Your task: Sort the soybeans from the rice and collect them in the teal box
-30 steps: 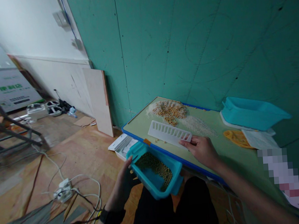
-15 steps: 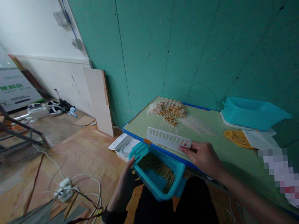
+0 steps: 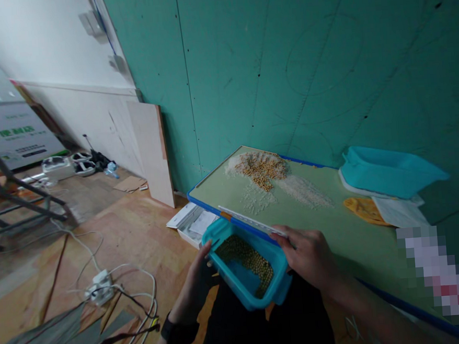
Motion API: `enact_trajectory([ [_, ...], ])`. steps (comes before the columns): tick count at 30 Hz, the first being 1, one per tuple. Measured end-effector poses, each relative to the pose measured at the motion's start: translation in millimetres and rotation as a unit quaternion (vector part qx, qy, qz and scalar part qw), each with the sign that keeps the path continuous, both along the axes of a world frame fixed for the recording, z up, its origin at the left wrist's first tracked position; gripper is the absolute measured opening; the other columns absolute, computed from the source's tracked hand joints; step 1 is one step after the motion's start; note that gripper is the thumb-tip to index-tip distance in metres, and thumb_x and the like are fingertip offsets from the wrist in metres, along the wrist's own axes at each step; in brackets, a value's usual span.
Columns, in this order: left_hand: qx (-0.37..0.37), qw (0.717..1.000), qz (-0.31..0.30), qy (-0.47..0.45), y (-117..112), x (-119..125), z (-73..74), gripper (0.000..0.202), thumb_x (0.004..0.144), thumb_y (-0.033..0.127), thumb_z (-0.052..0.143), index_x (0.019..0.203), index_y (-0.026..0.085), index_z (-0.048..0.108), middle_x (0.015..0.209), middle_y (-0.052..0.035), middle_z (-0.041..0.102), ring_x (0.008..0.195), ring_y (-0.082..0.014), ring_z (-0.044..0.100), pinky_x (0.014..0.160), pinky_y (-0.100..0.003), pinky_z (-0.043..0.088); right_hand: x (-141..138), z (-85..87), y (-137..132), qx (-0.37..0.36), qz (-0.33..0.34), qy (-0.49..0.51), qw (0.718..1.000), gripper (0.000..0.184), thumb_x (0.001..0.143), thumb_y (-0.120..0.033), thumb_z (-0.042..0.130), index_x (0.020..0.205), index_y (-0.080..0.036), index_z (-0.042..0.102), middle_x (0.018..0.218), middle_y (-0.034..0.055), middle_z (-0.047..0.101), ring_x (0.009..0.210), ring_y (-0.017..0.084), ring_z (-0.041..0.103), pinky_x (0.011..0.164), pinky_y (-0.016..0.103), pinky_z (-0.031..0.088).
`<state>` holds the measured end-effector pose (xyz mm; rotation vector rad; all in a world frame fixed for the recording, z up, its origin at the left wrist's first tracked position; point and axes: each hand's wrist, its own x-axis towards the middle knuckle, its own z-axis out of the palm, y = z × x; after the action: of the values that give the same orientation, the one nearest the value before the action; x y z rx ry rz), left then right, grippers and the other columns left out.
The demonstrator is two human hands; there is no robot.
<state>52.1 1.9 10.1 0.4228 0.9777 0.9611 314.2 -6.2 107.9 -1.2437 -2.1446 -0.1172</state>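
My left hand (image 3: 200,264) grips the left end of a blue plastic container (image 3: 230,283), holding it below the table's blue edge. Green and yellowish beans (image 3: 255,259) lie along the inside of the container, with part of its blue bottom showing. In my right hand (image 3: 308,253) is the end of a white slotted plastic strip (image 3: 248,221), now seen nearly edge-on along the table edge, right above the container. Beyond it, on the pale green tabletop (image 3: 348,237), yellow beans (image 3: 266,170) sit mixed with white rice-like grains (image 3: 306,192).
A second blue container (image 3: 394,171) stands at the table's right rear, beside an orange glove-like item (image 3: 364,211) and a white cloth (image 3: 401,211). An open white box (image 3: 189,224) is left of the table. Cables and a power strip (image 3: 102,287) lie on the floor.
My right hand has tilted the strip from showing its slotted face to nearly edge-on and brought it down to the table edge. The container has shifted slightly right in my left hand.
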Motion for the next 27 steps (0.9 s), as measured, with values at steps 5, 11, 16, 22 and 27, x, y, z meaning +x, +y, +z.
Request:
enact_trajectory([
  [5, 0.005, 1.0, -0.005, -0.009, 0, 0, 0.6, 0.057, 0.079, 0.062, 0.069, 0.113, 0.016, 0.072, 0.101, -0.0125, 0.078, 0.113, -0.0349, 0.068, 0.093, -0.046, 0.054, -20, -2.2, 15, -0.003, -0.004, -0.093, 0.996, 0.035, 0.098, -0.012, 0.044, 0.119, -0.017, 0.072, 0.092, 0.0077, 0.081, 0.074, 0.02, 0.077, 0.063, 0.027, 0.053],
  [11, -0.018, 0.999, 0.035, -0.011, -2, -2, -2.6, 0.047, 0.078, 0.059, 0.073, 0.1, 0.017, 0.073, 0.073, -0.0036, 0.071, 0.076, -0.0255, 0.071, 0.077, -0.042, 0.058, -85, 1.1, 47, -0.019, -0.042, -0.218, 0.975, 0.04, 0.097, -0.01, 0.04, 0.126, -0.009, 0.067, 0.096, 0.0185, 0.078, 0.074, 0.025, 0.076, 0.057, 0.03, 0.054],
  [16, -0.033, 0.997, 0.067, -0.024, -7, -6, 2.1, 0.041, 0.09, 0.045, 0.068, 0.122, 0.018, 0.066, 0.102, -0.0068, 0.072, 0.089, -0.0243, 0.071, 0.077, -0.042, 0.059, -141, 2.8, 72, -0.025, -0.065, -0.274, 0.959, 0.04, 0.095, -0.005, 0.039, 0.127, 0.009, 0.059, 0.103, 0.0361, 0.072, 0.084, 0.03, 0.078, 0.061, 0.034, 0.06],
  [22, -0.042, 0.997, 0.067, -0.02, -7, -6, 7.6, 0.039, 0.094, 0.037, 0.064, 0.128, 0.017, 0.062, 0.127, -0.0107, 0.065, 0.106, -0.0258, 0.067, 0.087, -0.046, 0.058, -155, 11.4, 72, -0.078, -0.127, -0.283, 0.948, 0.041, 0.092, -0.002, 0.042, 0.125, 0.015, 0.058, 0.102, 0.0415, 0.069, 0.089, 0.035, 0.078, 0.061, 0.037, 0.061],
  [27, -0.049, 0.997, 0.062, -0.012, -7, -5, 1.3, 0.038, 0.095, 0.038, 0.063, 0.126, 0.017, 0.062, 0.123, -0.0101, 0.066, 0.101, -0.024, 0.068, 0.084, -0.044, 0.059, -125, 17.7, 51, -0.096, -0.152, -0.248, 0.952, 0.039, 0.091, 0.0, 0.043, 0.124, 0.011, 0.063, 0.084, 0.0312, 0.074, 0.076, 0.028, 0.078, 0.06, 0.031, 0.059],
])
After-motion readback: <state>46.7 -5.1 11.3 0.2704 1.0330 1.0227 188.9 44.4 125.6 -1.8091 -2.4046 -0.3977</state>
